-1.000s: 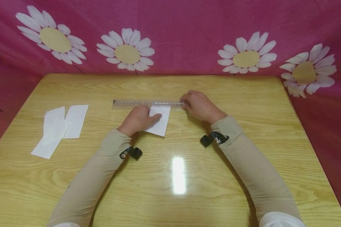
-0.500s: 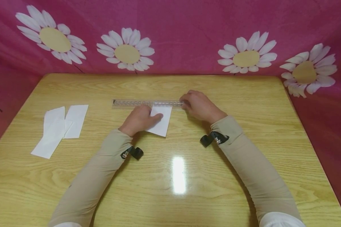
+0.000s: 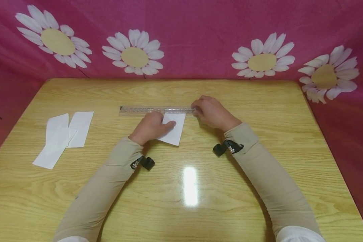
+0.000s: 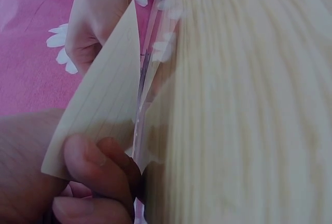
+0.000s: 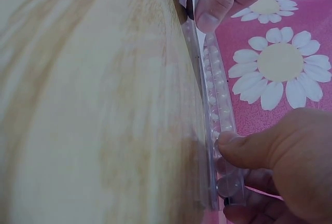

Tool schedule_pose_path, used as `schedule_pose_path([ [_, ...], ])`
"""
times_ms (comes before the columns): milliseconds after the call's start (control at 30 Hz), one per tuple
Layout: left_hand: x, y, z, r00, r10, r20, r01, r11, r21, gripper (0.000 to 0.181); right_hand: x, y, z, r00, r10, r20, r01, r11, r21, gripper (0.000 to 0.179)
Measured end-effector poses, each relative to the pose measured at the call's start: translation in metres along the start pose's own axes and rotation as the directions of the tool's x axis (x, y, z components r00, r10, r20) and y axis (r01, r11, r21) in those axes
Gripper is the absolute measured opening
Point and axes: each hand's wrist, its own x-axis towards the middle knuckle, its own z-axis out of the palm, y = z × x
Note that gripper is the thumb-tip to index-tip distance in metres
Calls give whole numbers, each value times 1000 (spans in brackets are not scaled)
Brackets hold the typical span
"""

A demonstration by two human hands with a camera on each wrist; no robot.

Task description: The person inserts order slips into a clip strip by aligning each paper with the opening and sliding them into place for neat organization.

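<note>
A long clear plastic ruler (image 3: 139,110), with a row of round shapes along it, lies crosswise on the table. My right hand (image 3: 213,112) grips its right end, thumb on the near face in the right wrist view, other fingers behind. My left hand (image 3: 151,126) pinches a white sheet of paper (image 3: 176,129) by its left side, thumb on top. The paper's far edge meets the ruler; whether it passes under cannot be told. Faint ruled lines show on the paper (image 4: 98,99) in the left wrist view, where it stands tilted off the table.
Several white paper strips (image 3: 57,139) lie overlapping on the wooden table (image 3: 230,208) at the left. A pink cloth (image 3: 196,40) with large daisies hangs behind the table. A small black wrist camera (image 3: 147,163) sits on the left sleeve.
My left hand and the paper have slid slightly to the right along the ruler. The right hand and the ruler have stayed in place.
</note>
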Motion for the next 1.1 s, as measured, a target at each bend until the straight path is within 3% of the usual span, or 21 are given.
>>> schedule_pose_path([
  [500, 3, 4, 4, 1000, 25, -3, -25, 1000, -8, 50, 0, 0, -1, 1000, -5, 1, 5, 1000, 9, 28],
  [1100, 5, 9, 8, 1000, 14, -8, -14, 1000, 19, 43, 1, 0, 0, 1000, 0, 7, 0, 1000, 6, 29],
])
